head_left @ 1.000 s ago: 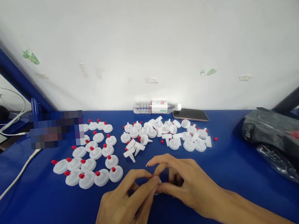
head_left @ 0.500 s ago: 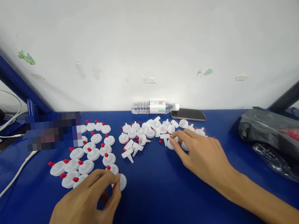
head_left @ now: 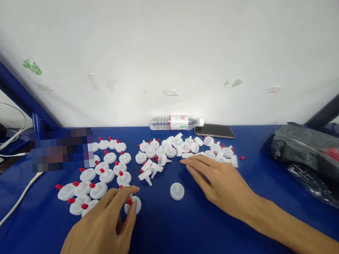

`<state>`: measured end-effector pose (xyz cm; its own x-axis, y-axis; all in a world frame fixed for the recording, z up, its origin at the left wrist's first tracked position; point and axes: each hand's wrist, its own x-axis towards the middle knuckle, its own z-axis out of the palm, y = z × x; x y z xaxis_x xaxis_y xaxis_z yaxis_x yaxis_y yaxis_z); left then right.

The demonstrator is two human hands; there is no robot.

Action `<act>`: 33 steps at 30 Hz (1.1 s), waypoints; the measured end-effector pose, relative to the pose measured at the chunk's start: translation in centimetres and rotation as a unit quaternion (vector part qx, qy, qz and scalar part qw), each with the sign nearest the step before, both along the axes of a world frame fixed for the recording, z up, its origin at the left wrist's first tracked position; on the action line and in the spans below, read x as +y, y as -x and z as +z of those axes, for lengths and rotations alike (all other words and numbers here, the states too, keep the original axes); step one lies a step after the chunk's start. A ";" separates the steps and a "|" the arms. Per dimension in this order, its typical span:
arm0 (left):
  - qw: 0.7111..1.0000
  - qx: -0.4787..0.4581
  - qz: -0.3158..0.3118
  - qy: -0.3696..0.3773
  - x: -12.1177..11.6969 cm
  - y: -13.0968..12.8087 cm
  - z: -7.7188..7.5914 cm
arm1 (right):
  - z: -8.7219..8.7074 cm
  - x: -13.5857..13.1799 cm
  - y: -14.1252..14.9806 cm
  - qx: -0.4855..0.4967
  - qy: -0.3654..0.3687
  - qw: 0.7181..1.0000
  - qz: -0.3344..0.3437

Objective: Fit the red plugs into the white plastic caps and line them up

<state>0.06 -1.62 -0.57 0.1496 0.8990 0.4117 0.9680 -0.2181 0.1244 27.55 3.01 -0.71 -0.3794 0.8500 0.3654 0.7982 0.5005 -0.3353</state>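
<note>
My left hand (head_left: 104, 225) is at the lower left, its thumb and index finger apart around the red tip of a white plastic nozzle cap (head_left: 136, 205) standing on the table. The thumb looks very close to that tip; contact is unclear. My right hand (head_left: 222, 178) lies low over the near edge of a heap of loose white nozzle caps (head_left: 170, 150), fingers stretched out. A speck of red shows at its index fingertip, too small to name surely. Between both hands, one white nozzle cap (head_left: 177, 191) without a red tip sits on the blue table (head_left: 165, 239).
Rows of red-tipped white caps (head_left: 87, 174) spread on the left. A water bottle (head_left: 176, 122) and a phone (head_left: 214, 131) lie by the wall. At right is a plastic-wrapped dark object (head_left: 313, 161); a small red tip (head_left: 242, 158) and a white cable (head_left: 13, 206) also lie on the table.
The right hand has let go of a white nozzle cap, now nearer on the table, and stretched its fingers leftward. The left thumb and index finger have spread off the red-tipped cap.
</note>
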 end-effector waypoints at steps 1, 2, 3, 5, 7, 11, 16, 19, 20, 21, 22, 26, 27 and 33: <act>1.000 0.003 -0.001 -0.002 -0.1 0.1 -0.2 | -0.3 0.2 -0.1 -0.023 -0.007 1.000 0.000; 1.000 0.004 0.001 -0.005 -0.2 0.1 -0.3 | -0.6 0.3 -0.2 -0.038 -0.010 0.999 0.001; 1.000 0.001 0.005 -0.012 -0.4 0.0 -0.3 | -0.8 0.3 -0.2 -0.049 -0.011 0.999 0.001; 0.999 -0.020 0.012 -0.032 -0.8 -0.3 -0.2 | -0.9 0.3 -0.2 -0.056 -0.006 0.998 0.002; 0.997 -0.056 0.002 -0.044 -1.4 -0.9 -0.1 | -0.8 0.0 -0.2 -0.045 0.012 0.999 0.018; 0.987 -0.104 -0.111 -0.046 -1.9 -2.5 -0.2 | -0.3 -0.5 0.2 0.005 0.038 0.998 0.057; 0.979 -0.093 -0.178 0.025 -1.8 -4.4 -1.7 | -0.4 -0.6 0.3 -0.049 0.010 0.998 0.036; 0.980 -0.064 -0.183 0.039 -1.8 -5.1 -2.3 | -0.5 -0.4 0.2 -0.132 0.027 0.989 0.054; 0.981 -0.045 -0.183 0.039 -1.7 -5.2 -2.4 | -0.4 -0.3 0.2 -0.151 0.032 0.986 0.065; 0.982 -0.025 -0.185 0.034 -1.7 -5.3 -2.5 | -0.4 -0.3 0.2 -0.162 0.035 0.983 0.075; 0.982 -0.005 -0.190 0.025 -1.7 -5.3 -2.5 | -0.3 -0.3 0.2 -0.162 0.037 0.983 0.081; 0.978 0.044 -0.206 0.001 -1.4 -5.3 -2.7 | -0.2 -0.4 0.2 -0.095 0.047 0.991 0.084; 0.977 0.043 -0.207 -0.003 -1.4 -5.3 -2.7 | -0.2 -0.4 0.2 -0.078 0.052 0.992 0.087; 0.978 0.037 -0.204 0.015 -1.5 -5.3 -2.8 | -0.2 -0.2 0.2 -0.044 0.055 0.993 0.092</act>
